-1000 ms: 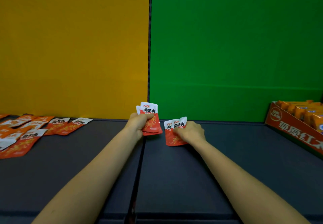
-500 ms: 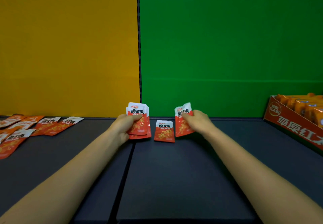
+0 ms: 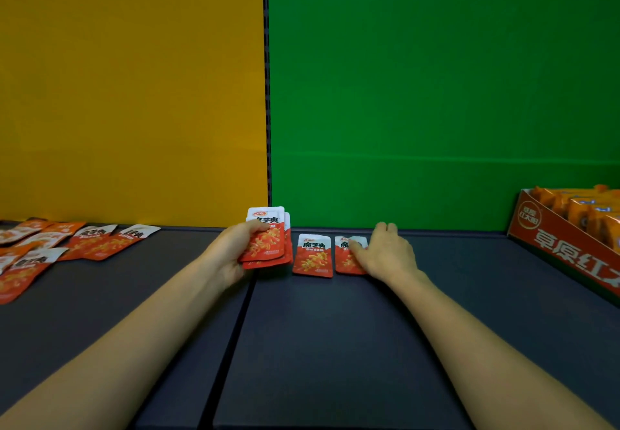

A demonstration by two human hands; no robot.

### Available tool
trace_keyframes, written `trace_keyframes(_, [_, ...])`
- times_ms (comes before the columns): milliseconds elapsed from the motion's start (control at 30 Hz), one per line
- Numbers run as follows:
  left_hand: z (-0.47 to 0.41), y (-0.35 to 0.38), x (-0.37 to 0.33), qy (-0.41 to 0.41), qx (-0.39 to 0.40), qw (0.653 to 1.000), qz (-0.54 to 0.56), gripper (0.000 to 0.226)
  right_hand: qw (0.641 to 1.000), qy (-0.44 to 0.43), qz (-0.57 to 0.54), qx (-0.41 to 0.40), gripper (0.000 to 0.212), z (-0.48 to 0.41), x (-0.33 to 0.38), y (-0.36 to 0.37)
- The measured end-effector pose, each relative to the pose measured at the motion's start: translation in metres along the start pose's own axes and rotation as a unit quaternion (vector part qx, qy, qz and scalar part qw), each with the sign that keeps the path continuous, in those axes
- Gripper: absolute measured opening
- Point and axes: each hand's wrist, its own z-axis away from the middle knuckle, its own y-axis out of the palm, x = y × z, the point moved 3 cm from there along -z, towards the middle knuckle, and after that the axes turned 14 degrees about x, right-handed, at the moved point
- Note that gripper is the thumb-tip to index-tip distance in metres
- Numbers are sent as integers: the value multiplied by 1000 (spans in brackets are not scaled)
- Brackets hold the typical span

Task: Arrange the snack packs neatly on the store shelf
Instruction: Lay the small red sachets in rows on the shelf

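Observation:
My left hand [image 3: 231, 252] grips a small stack of red and white snack packs [image 3: 268, 238], held upright just left of the shelf's centre seam. One snack pack [image 3: 313, 255] lies flat on the dark shelf [image 3: 335, 345] to the right of the stack. Beside it lies a second pack [image 3: 347, 255], and my right hand [image 3: 385, 252] rests on its right side with straight fingers, the thumb across the pack. Both flat packs sit side by side near the green back wall.
Several loose snack packs [image 3: 67, 245] lie scattered on the shelf at the far left, in front of the yellow panel. An orange display carton [image 3: 567, 248] of orange packs stands at the right edge. A seam [image 3: 235, 329] splits the shelf boards.
My right hand has laid its second pack flat beside the first and opened over it. The left hand with its stack has stayed in place.

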Motion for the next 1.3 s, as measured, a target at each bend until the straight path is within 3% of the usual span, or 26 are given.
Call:
trace_keyframes(100, [7,9,2,2,13,1000,-16,8,986,-117,-96,-75,36,13,12,-14])
trace_keyframes(200, [11,21,7,24,33,999,-32,8,965,-180,-190,-29,44,29,34,-13])
trace_keyframes(367, [14,35,18,69,54,995,-45,5,954,-180,-236,39,35,34,50,4])
trace_keyframes(533, [15,39,16,41,66,997,-25,12,914,-187,-348,90,27,26,40,6])
trace_keyframes(600, [13,40,17,35,65,997,-37,12,902,-186,-382,82,27,21,32,-1])
trace_keyframes(700, [11,36,17,37,54,997,-51,10,906,-159,-392,10,29,7,4,-26])
trace_keyframes(800, [9,30,15,33,40,997,-56,15,923,-113,-368,-5,30,-4,-40,-39])
trace_keyframes(900, [7,26,14,30,35,997,-61,18,951,-55,-302,42,31,-7,-76,-29])
trace_keyframes(1033, [7,27,15,23,36,997,-68,9,975,-11,-207,83,26,-9,-85,-22])
trace_keyframes(1133, [7,27,18,20,35,997,-69,15,988,-2,-128,87,27,-8,-78,-22])
trace_keyframes(1200, [7,27,19,18,32,997,-66,24,995,7,-68,75,28,-5,-76,-21])
trace_keyframes(1300, [12,32,21,17,38,997,-63,11,998,-18,-65,12,24,4,-67,-30])
